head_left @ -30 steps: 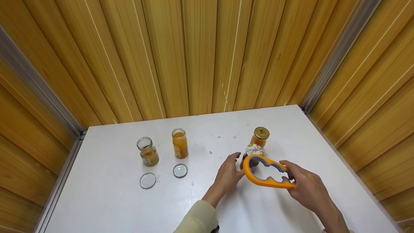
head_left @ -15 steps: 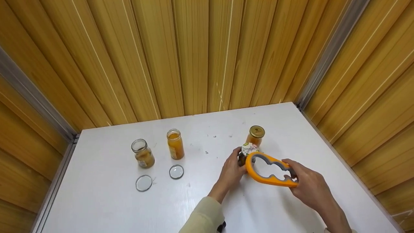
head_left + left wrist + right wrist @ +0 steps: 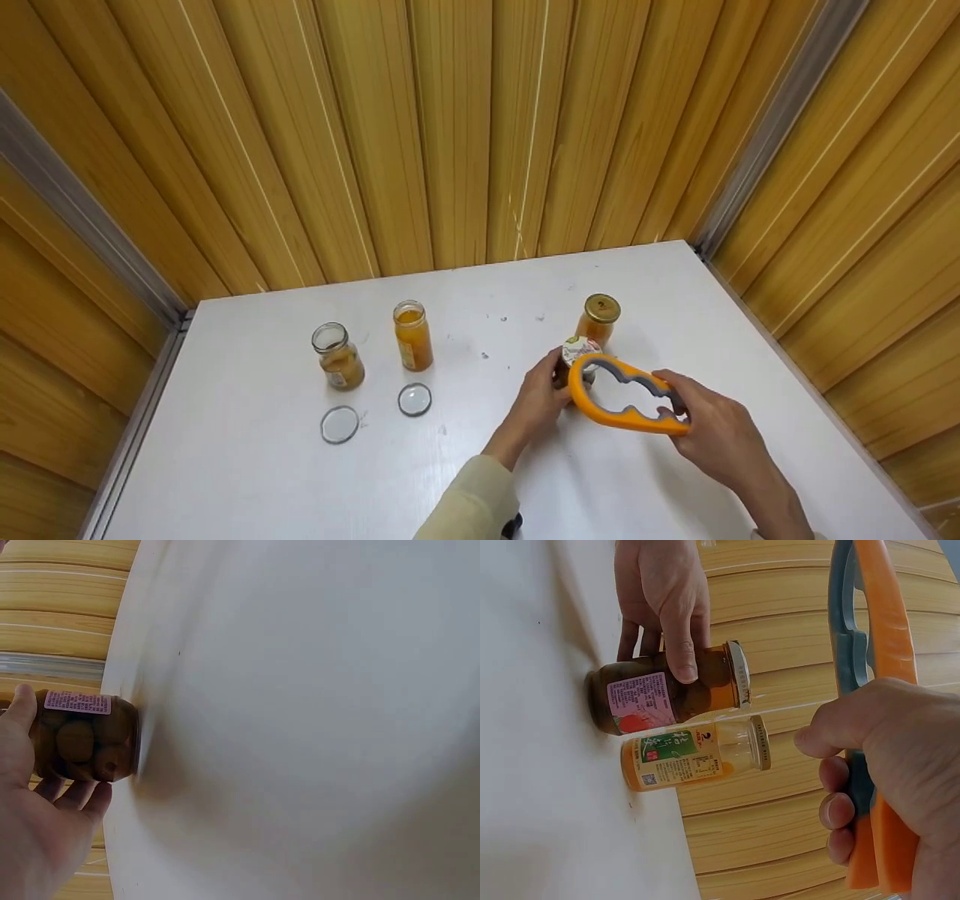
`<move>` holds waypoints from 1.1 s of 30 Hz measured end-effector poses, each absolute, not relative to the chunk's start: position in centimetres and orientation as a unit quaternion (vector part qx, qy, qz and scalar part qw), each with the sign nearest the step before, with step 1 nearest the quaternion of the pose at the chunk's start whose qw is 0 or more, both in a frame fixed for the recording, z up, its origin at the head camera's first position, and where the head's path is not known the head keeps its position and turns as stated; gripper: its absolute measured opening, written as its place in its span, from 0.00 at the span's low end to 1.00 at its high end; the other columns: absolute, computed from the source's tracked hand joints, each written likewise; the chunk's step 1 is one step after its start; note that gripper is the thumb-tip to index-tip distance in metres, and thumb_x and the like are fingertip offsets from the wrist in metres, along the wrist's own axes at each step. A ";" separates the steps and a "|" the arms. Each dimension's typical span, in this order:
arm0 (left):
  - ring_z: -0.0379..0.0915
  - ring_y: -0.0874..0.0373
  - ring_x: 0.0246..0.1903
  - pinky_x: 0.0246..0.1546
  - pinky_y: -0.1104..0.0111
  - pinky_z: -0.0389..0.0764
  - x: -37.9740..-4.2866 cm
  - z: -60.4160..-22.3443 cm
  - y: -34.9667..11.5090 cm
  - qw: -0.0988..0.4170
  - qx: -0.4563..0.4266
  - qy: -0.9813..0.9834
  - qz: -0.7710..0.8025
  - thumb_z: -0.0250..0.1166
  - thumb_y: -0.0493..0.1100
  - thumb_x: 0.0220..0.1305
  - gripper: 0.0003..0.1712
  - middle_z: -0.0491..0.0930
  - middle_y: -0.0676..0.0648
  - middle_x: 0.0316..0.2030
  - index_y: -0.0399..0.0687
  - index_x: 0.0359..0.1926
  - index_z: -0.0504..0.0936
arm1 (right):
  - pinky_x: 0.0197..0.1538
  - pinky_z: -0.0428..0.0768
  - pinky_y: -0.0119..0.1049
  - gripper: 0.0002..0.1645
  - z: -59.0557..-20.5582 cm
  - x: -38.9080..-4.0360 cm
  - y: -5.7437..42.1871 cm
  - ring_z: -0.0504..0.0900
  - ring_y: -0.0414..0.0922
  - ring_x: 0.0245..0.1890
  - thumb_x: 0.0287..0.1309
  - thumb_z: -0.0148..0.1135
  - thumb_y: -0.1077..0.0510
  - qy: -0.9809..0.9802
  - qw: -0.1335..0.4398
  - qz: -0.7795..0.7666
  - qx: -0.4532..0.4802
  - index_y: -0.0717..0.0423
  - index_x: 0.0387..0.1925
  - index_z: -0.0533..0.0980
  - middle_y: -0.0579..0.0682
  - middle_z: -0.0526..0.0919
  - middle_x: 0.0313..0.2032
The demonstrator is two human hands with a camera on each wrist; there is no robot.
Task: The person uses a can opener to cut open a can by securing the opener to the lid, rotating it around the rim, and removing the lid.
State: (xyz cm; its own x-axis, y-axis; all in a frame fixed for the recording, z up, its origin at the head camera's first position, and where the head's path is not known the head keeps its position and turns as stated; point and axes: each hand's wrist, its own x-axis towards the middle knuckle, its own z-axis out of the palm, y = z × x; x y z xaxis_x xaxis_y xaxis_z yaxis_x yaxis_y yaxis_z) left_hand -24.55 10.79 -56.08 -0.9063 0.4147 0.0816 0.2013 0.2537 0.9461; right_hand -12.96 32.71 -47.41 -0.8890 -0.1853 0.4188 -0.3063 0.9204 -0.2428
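My left hand (image 3: 536, 401) grips a dark jar of round fruit with a white printed lid (image 3: 581, 352). In the left wrist view the fingers and thumb curl round this jar (image 3: 86, 739), which has a pink label. My right hand (image 3: 720, 431) holds an orange and grey jar opener (image 3: 634, 424) by its handles. The opener's looped end overlaps the dark jar's near side in the head view. In the right wrist view the opener (image 3: 889, 622) is apart from the lid. Right behind the dark jar stands a gold-lidded jar (image 3: 596, 330) with orange contents.
On the left of the white table (image 3: 247, 480) stand two lidless jars, one with pale yellow pieces (image 3: 343, 371) and one with orange contents (image 3: 416, 349). In front of them lie two lids, one on the left (image 3: 340, 424) and one on the right (image 3: 414, 399). Wood-patterned panels (image 3: 450, 135) enclose the table.
My left hand has moved from beside the dark jar, fingers spread, to a grip round it. The right hand and the jar opener have hardly moved.
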 end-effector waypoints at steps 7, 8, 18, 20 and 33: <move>0.65 0.68 0.51 0.55 0.69 0.68 -24.6 -56.1 9.5 0.129 0.187 0.796 0.561 0.65 0.53 0.58 0.35 0.69 0.64 0.54 0.67 0.65 0.63 | 0.27 0.77 0.31 0.34 -47.4 -13.0 32.5 0.73 0.33 0.24 0.40 0.72 0.61 -0.958 0.202 0.156 0.133 0.48 0.53 0.73 0.37 0.79 0.29; 0.65 0.68 0.51 0.55 0.69 0.68 -24.6 -56.0 9.3 0.133 0.186 0.798 0.558 0.65 0.54 0.58 0.35 0.69 0.64 0.54 0.68 0.65 0.63 | 0.27 0.77 0.31 0.34 -47.4 -13.0 32.5 0.73 0.33 0.24 0.40 0.72 0.61 -0.958 0.200 0.156 0.132 0.48 0.53 0.73 0.37 0.79 0.29; 0.68 0.66 0.48 0.51 0.68 0.72 -24.2 -55.9 6.6 0.144 0.223 0.787 0.557 0.68 0.53 0.54 0.31 0.73 0.64 0.48 0.71 0.58 0.68 | 0.24 0.75 0.31 0.34 -47.9 -13.2 32.1 0.73 0.33 0.23 0.39 0.72 0.62 -0.950 0.220 0.158 0.155 0.49 0.53 0.73 0.39 0.79 0.27; 0.69 0.66 0.48 0.51 0.68 0.72 -24.0 -55.8 5.9 0.150 0.229 0.785 0.556 0.69 0.55 0.52 0.30 0.73 0.65 0.47 0.72 0.56 0.69 | 0.24 0.75 0.30 0.34 -48.0 -13.3 31.9 0.72 0.32 0.23 0.38 0.72 0.61 -0.950 0.222 0.154 0.156 0.48 0.52 0.73 0.37 0.77 0.27; 0.67 0.68 0.52 0.57 0.67 0.66 -22.3 -55.3 1.7 0.194 0.241 0.790 0.530 0.69 0.54 0.52 0.33 0.72 0.67 0.50 0.75 0.58 0.67 | 0.27 0.76 0.29 0.34 -48.1 -13.6 30.2 0.72 0.31 0.23 0.39 0.73 0.60 -0.959 0.190 0.148 0.153 0.46 0.53 0.73 0.35 0.77 0.28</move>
State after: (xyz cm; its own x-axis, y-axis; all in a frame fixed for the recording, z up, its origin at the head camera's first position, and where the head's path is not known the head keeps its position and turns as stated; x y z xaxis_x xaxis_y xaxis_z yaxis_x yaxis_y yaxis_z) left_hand -22.35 1.67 -55.25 -0.8092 0.5854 -0.0508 0.1746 0.3220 0.9305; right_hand -13.64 30.24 -48.11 -0.8814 -0.2368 0.4088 -0.3490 0.9095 -0.2257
